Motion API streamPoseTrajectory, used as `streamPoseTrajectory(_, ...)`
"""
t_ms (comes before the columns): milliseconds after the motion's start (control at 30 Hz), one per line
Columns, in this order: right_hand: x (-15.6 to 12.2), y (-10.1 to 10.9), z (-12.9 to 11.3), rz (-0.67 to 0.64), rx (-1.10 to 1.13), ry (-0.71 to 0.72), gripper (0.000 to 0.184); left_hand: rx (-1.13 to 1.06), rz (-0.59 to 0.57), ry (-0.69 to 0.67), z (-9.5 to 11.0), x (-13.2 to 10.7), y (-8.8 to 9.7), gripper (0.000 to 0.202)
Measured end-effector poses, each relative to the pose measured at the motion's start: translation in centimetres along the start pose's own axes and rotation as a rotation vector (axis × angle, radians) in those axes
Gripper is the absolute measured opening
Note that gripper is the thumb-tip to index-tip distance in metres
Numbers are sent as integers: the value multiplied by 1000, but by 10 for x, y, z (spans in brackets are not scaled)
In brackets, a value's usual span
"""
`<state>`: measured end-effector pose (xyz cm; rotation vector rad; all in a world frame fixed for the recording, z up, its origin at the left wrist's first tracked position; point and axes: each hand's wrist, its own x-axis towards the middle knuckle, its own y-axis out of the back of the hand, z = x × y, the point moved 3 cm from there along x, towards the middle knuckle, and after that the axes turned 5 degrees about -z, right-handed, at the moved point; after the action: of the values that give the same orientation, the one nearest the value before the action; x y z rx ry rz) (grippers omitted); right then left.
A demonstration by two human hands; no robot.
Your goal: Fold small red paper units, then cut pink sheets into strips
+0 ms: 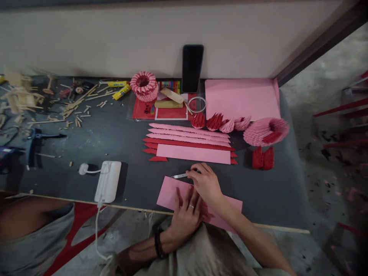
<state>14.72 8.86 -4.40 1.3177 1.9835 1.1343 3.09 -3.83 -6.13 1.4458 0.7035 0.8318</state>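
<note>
My left hand (186,214) lies flat on a folded pink paper strip (166,191) at the table's front edge, fingers spread. My right hand (207,184) is closed round a craft knife (180,176), its thin silver blade pointing left just above the strip's back edge; most of the handle is hidden in the fingers. Behind the hands lies another pink strip (192,152) on top of several rows of red pointed paper pieces (186,144). Further back are rows of pink pointed pieces (186,132).
Folded-paper rings (143,86), a pink round form (263,132) and red stacks (263,158) stand around. A phone (192,69) leans on the wall beside pink sheets (241,97). Left are a white power strip (108,182), a glue gun (36,145), wood sticks (77,101) and a person's leg (34,222).
</note>
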Motion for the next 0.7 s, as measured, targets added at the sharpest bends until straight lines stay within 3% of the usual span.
streamPoseTrajectory(233, 17, -14, -18, 40, 26, 12, 20, -67, -39, 19, 0, -5, -7, 42)
streamPoseTrajectory(367, 7, 7, -12, 98, 60, 23, 21, -49, -49, 71, -8, -2, 4, 47)
streamPoseTrajectory(433, -9, 26, 2, 173, 12, -50, 18, -49, -95, 119, -17, 2, 15, 55)
streamPoseTrajectory(533, -47, 56, 36, 263, -57, -280, 24, -99, -141, 161, -35, 7, 32, 65)
streamPoseTrajectory(700, -115, 79, 83, 268, -75, -527, 30, -141, -114, 264, -68, 13, 42, 59)
